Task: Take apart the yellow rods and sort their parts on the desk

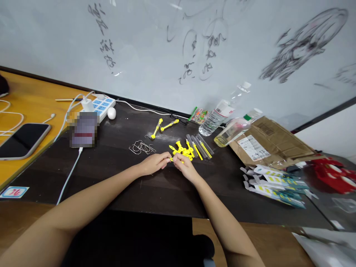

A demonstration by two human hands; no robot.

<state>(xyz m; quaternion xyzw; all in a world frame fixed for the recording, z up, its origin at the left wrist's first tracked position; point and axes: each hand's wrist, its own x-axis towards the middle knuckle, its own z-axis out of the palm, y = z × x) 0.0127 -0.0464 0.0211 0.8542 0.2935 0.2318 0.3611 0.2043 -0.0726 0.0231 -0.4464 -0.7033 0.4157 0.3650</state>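
My left hand (154, 162) and my right hand (184, 167) meet over the dark table (116, 170), fingers pinched together on one small yellow plastic piece (172, 159). Just beyond my fingertips lies a heap of several similar yellow pieces (183, 149). Right of the heap sit clear tubes with yellow sticks (201, 147). Two assembled yellow tools (163, 127) lie farther back. A bunch of thin metal wire clips (142, 147) rests left of the heap.
Two plastic bottles (222, 115) lie on their sides by a cardboard box (267, 142). Packaged strips (275, 183) and red items (333, 174) lie at right. A power strip (101, 105), a phone (23, 140) and white cables (69, 174) sit at left. A whiteboard wall stands behind.
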